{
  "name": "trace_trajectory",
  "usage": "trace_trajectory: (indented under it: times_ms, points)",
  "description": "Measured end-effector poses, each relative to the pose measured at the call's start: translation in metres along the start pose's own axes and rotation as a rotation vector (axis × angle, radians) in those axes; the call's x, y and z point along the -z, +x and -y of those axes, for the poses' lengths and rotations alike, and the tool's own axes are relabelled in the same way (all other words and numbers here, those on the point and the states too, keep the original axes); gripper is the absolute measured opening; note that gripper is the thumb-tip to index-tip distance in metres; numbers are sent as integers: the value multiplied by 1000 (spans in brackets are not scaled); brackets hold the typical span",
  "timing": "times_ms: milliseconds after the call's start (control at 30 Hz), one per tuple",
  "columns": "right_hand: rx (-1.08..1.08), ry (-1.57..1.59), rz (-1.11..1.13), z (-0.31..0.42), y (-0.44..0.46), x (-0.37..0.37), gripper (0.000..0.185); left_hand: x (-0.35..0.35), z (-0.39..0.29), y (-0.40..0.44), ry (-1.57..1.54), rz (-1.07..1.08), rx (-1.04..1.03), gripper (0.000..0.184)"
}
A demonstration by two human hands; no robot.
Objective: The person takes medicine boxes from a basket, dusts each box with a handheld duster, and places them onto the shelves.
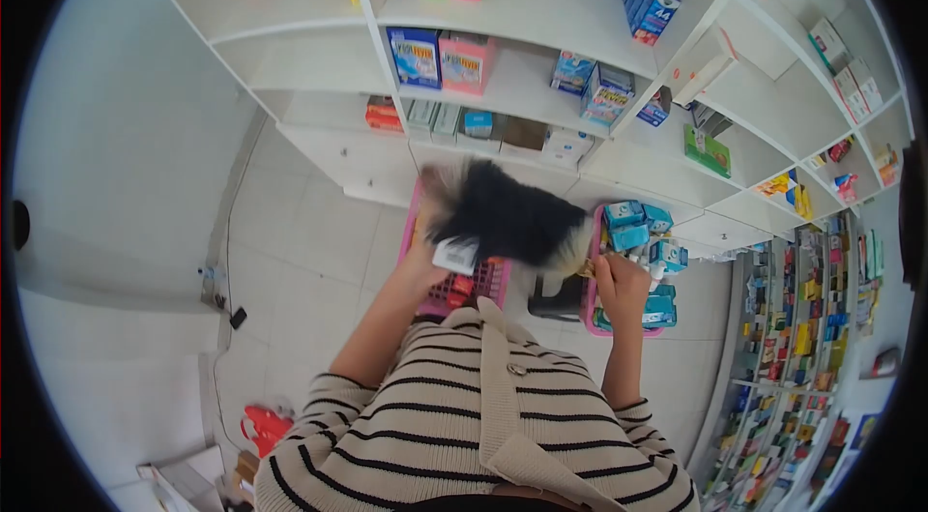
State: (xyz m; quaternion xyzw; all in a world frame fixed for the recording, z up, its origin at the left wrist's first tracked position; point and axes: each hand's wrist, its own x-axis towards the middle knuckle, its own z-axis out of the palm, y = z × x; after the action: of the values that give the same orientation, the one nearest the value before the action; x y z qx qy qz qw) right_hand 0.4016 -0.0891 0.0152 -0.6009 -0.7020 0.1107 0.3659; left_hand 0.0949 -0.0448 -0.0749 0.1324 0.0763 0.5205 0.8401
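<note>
My right hand is closed around the handle end of a black feather duster, near its pale feathers. The duster stretches leftward in front of the lower shelves and is smeared by motion. My left hand grips a small white box with a barcode on it. The feathers' left end lies over or against this box and hides part of my left fingers. Below the duster is a pink basket with red packs in it. Beside my right hand stands another pink basket, holding several blue-and-white packs.
White shelving with medicine boxes rises ahead. A black stool stands between the baskets. To the right is a packed product rack. A red bag-like item and a cable lie on the floor at left.
</note>
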Motion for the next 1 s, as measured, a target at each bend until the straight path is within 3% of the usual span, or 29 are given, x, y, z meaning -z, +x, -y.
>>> trace_trajectory:
  times_ms: [33, 100, 233, 300, 367, 467, 533, 667, 733, 767, 833, 900, 967, 1000]
  points:
    - [26, 38, 15, -1, 4, 2, 29, 9, 7, 6, 239, -210, -102, 40]
    - [-41, 51, 43, -7, 10, -3, 25, -62, -7, 2, 189, -330, -59, 38]
    - [28, 185, 69, -5, 14, -24, 28, -24, -6, -13, 242, -347, -245, 37]
    - [-81, 118, 40, -3, 16, -33, 29, -54, -15, -20, 294, -406, -219, 41]
    - [-70, 140, 11, 7, 16, -39, 29, -33, -16, -33, 270, -471, -167, 43]
    - [-123, 186, -6, 15, 13, -45, 31, -19, -22, -40, 211, -339, -144, 42]
    - [-1, 225, 157, 16, 10, -49, 32, -28, -21, -38, 153, -321, -186, 44]
    - [-104, 130, 79, 36, 8, -62, 31, -37, -49, -28, 82, -237, -186, 51]
    - [-19, 217, 202, 38, 6, -69, 32, -38, -58, -36, -2, -190, -173, 53]
    - [-30, 218, 190, 43, 4, -78, 32, -29, -66, -39, 545, -276, -311, 49]
    - [-50, 77, 15, 55, 1, -100, 33, -13, -96, -34, 63, -248, -241, 45]
    - [-22, 150, -7, 66, -2, -121, 33, -36, -116, -48, 48, -349, -217, 46]
    - [-88, 203, 16, 76, -12, -151, 31, 38, -150, -51, -117, -8, -77, 44]
    - [-92, 202, -5, 86, -19, -170, 31, -1, -159, -50, -24, -169, -146, 44]
